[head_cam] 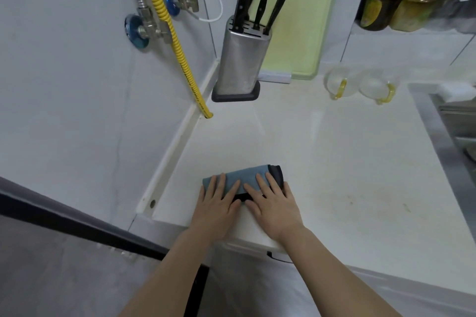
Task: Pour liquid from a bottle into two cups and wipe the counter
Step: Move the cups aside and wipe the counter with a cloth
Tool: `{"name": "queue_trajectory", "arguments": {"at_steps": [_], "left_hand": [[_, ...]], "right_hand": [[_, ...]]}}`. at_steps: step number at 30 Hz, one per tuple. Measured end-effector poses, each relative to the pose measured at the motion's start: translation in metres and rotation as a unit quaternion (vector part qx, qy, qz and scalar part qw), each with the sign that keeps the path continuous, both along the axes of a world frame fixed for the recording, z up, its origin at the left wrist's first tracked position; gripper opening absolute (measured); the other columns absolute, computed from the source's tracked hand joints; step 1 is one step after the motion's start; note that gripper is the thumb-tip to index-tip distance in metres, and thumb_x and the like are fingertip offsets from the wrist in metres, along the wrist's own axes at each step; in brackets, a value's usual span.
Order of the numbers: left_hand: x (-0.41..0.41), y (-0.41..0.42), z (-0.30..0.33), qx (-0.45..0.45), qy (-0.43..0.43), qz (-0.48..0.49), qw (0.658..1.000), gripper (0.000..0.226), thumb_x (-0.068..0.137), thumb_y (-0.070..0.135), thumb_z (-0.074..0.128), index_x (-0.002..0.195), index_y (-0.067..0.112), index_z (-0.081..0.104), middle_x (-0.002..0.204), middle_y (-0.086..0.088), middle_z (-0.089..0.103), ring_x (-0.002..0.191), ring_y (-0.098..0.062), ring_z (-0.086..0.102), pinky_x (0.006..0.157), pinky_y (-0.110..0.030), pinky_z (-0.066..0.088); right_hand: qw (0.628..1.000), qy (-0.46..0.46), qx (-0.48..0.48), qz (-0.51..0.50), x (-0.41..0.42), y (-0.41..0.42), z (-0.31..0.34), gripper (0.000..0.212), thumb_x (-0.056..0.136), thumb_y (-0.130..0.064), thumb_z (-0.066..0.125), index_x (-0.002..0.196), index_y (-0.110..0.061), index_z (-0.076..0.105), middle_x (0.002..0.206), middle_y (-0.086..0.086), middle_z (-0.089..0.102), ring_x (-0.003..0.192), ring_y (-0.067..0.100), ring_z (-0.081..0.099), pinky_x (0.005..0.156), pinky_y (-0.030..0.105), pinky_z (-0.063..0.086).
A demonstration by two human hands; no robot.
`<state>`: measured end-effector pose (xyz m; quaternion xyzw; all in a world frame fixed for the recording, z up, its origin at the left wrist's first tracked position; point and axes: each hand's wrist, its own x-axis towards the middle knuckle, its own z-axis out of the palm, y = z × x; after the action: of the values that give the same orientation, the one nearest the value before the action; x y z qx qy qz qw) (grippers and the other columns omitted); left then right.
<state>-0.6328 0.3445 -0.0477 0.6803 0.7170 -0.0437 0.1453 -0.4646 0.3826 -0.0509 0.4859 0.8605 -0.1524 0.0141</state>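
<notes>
Straight fingers [215, 183] of the left hand [216, 203] and right hand [273, 201] press flat on the folded blue-grey cloth [244, 180], gripping nothing. The cloth lies on the counter [334, 162] well in front of the knife block [242, 59], long axis left-right, dark end rightward. Two cups [360, 83] stand right of the block. No writing is legible.

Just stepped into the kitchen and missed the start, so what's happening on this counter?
A person presses both hands flat on a folded blue-grey cloth near the front edge of the white counter: left hand, right hand. Two clear cups with yellow handles stand at the back, beside the knife block. No bottle is in view.
</notes>
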Motion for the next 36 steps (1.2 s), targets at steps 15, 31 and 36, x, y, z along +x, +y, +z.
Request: {"name": "queue_trajectory", "arguments": {"at_steps": [15,31,36], "left_hand": [[0.225,0.030,-0.005,0.024,0.001,-0.157,0.987,0.059,0.098,0.055,0.016,0.150,0.032,0.001,0.160,-0.006,-0.010,0.146,-0.025,-0.013,0.116,-0.046,-0.008],[0.361,0.014,0.001,0.040,-0.025,-0.267,0.962,0.063,0.093,0.059,0.006,0.150,0.032,0.010,0.160,-0.010,-0.004,0.147,-0.027,-0.008,0.117,-0.047,-0.007],[0.307,0.001,0.002,0.042,-0.018,-0.238,0.970,0.070,0.087,0.060,-0.007,0.150,0.033,0.005,0.160,-0.007,-0.006,0.147,-0.023,-0.009,0.117,-0.046,-0.006]], "right_hand": [[0.990,-0.030,0.020,-0.137,0.235,-0.020,0.002,0.055,0.094,-0.058,0.009,0.146,-0.043,0.005,0.159,-0.008,-0.004,0.140,0.011,-0.022,0.115,0.044,-0.010],[0.954,0.005,0.011,-0.301,0.342,-0.076,0.012,0.073,0.083,-0.064,-0.015,0.147,-0.036,0.007,0.156,-0.004,-0.008,0.145,0.016,-0.013,0.120,0.038,0.002],[0.965,-0.005,-0.020,-0.262,0.293,-0.080,0.017,0.050,0.100,-0.044,0.016,0.147,-0.037,0.001,0.159,-0.001,-0.010,0.144,0.017,-0.019,0.119,0.037,-0.002]]}}
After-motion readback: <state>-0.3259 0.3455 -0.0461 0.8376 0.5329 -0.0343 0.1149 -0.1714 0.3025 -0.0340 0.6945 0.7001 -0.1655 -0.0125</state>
